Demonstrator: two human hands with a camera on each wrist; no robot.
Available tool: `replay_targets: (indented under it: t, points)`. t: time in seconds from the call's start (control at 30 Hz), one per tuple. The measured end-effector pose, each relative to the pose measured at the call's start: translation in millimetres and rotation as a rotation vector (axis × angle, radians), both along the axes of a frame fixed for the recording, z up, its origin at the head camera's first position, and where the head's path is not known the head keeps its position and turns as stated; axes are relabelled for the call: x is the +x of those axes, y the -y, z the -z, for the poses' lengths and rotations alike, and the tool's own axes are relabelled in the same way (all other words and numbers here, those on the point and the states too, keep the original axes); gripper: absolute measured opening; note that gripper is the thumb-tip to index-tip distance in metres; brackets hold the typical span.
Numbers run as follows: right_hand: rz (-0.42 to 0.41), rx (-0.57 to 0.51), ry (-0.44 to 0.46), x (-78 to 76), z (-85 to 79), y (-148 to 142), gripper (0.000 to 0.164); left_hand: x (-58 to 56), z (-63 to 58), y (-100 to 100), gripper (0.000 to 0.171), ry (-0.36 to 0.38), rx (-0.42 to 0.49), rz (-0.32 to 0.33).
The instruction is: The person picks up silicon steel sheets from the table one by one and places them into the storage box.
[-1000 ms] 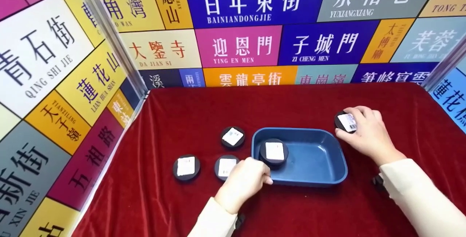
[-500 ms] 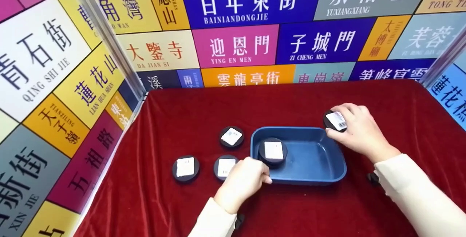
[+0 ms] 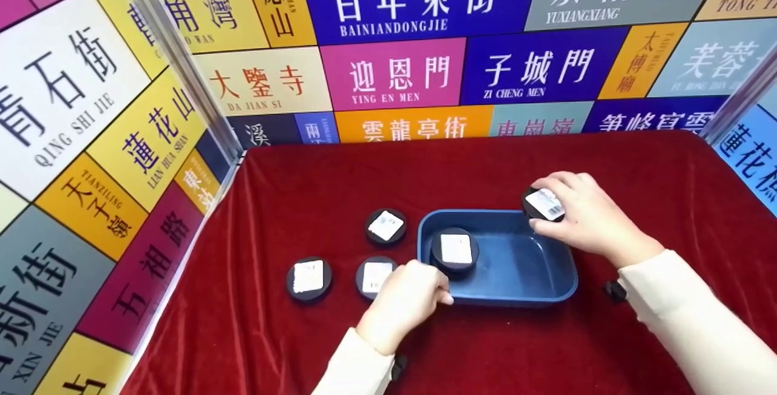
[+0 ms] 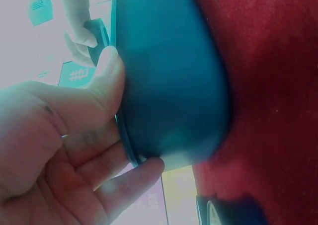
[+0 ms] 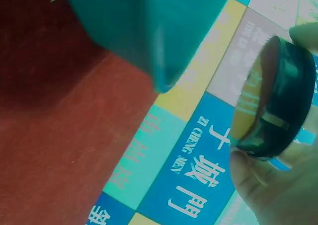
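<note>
A blue rectangular tub (image 3: 519, 270) stands on the red cloth in the head view. My left hand (image 3: 403, 298) grips its near left rim; the left wrist view shows the thumb on one side of the wall and fingers on the other. My right hand (image 3: 583, 216) pinches a round flat black case (image 3: 544, 204) with a white label by its edge, over the tub's far right corner. In the right wrist view, this held case (image 5: 290, 96) has a shiny, reflective underside. Another labelled black case (image 3: 455, 249) lies in the tub's left end, seemingly on top of something dark.
Left of the tub, similar cases lie on the cloth: one at the back (image 3: 386, 227), one farther left (image 3: 309, 280) and one partly hidden by my left hand (image 3: 374, 276). Sign-covered panels (image 3: 394, 73) rise behind and left of the red cloth (image 3: 485, 352).
My right hand has carried its black case leftward, from beyond the tub's right side to over its far right corner. The left hand stays on the rim.
</note>
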State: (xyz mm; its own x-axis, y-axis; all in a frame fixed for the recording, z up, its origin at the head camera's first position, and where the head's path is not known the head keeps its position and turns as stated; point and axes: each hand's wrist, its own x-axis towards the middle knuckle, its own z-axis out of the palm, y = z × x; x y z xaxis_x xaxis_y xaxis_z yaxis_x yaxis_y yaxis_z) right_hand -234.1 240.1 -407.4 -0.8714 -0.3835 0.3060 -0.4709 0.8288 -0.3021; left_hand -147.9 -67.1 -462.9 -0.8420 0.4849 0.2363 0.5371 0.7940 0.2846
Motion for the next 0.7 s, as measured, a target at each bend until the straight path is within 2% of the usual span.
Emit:
replay_targets:
  t: [0.23,0.5,0.7]
  points:
    - [-0.101,0.042,0.043,-0.5,-4.0,15,0.054,0.4,0.2,0,0.009,0.010,0.005,-0.009]
    - [-0.129,0.094,0.118,-2.3,-3.7,27,0.057,0.3,-0.2,-1,0.008,0.022,-0.001,-0.013]
    - [-0.196,0.109,0.126,-5.4,-1.8,36,0.057,0.0,-0.6,-2,0.007,0.027,-0.001,-0.009]
